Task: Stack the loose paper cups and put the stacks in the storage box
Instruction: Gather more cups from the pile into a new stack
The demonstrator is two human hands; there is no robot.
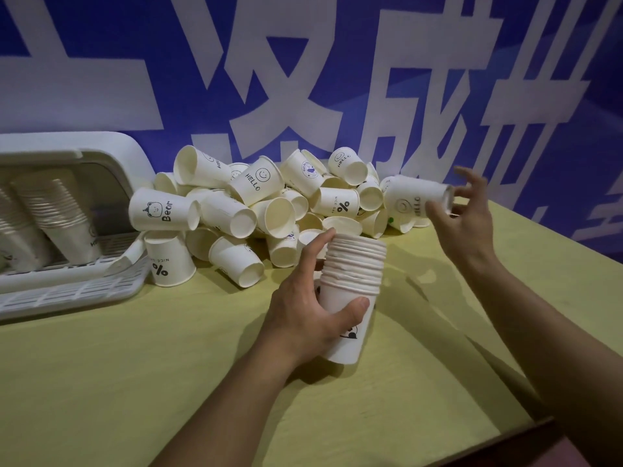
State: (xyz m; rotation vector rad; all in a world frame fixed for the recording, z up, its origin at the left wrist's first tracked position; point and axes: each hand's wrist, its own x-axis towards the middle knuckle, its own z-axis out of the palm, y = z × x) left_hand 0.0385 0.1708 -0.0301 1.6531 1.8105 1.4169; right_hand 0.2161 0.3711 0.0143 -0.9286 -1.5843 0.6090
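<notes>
My left hand (303,308) grips an upright stack of white paper cups (354,274) just above the yellow-green table, thumb across its front. My right hand (463,217) holds a single "HELLO" cup (413,200) on its side by its base, up and to the right of the stack. A heap of loose printed cups (256,207) lies at the back of the table, between the box and my right hand. The white storage box (67,156) stands at the left with its lid open and holds finished cup stacks (57,210) leaning inside.
The box's slatted lid (74,291) lies flat on the table (135,382) in front of the box. A blue banner with large white characters forms the back wall. The table's right edge (526,429) runs diagonally under my right forearm.
</notes>
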